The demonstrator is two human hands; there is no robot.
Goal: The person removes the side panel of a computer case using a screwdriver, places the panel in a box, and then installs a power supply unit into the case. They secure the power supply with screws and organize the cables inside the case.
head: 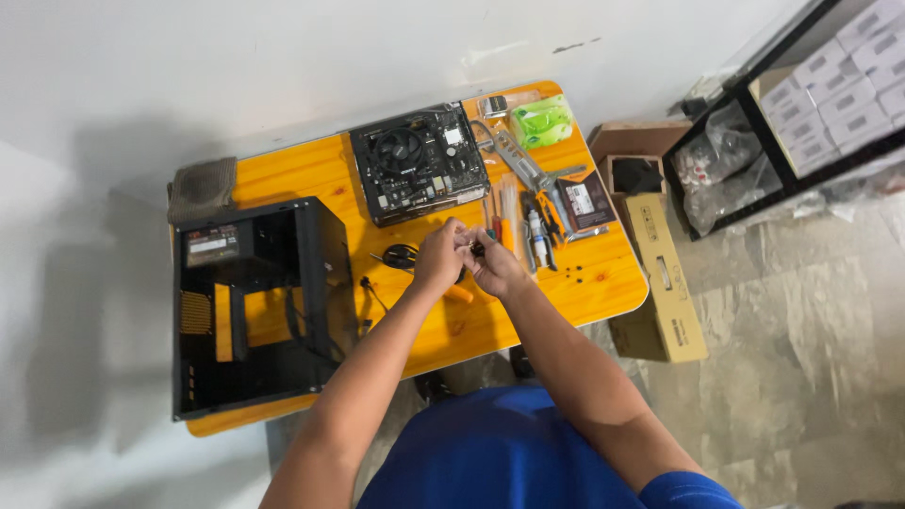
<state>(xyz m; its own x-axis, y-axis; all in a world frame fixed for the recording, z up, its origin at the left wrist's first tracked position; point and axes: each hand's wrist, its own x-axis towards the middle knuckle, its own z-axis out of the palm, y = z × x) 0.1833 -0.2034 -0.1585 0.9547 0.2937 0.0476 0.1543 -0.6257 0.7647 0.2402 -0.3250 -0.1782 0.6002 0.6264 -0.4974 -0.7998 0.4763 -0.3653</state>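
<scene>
My left hand [439, 256] and my right hand [494, 268] meet above the middle of an orange wooden table [603, 279]. Both pinch a small dark object [477, 249] between their fingertips; what it is I cannot tell. An orange-handled tool [459, 294] lies under the hands. Just beyond them sits a motherboard with a round cooler fan [418, 162]. An open black computer case [255, 303] lies on its side at the table's left end.
Several screwdrivers, a small tube and metal brackets [530, 224] lie right of my hands. A green packet [541, 121] is at the far edge. Cardboard boxes [666, 283] stand on the floor at right, beside a black shelf rack [801, 113] of white boxes.
</scene>
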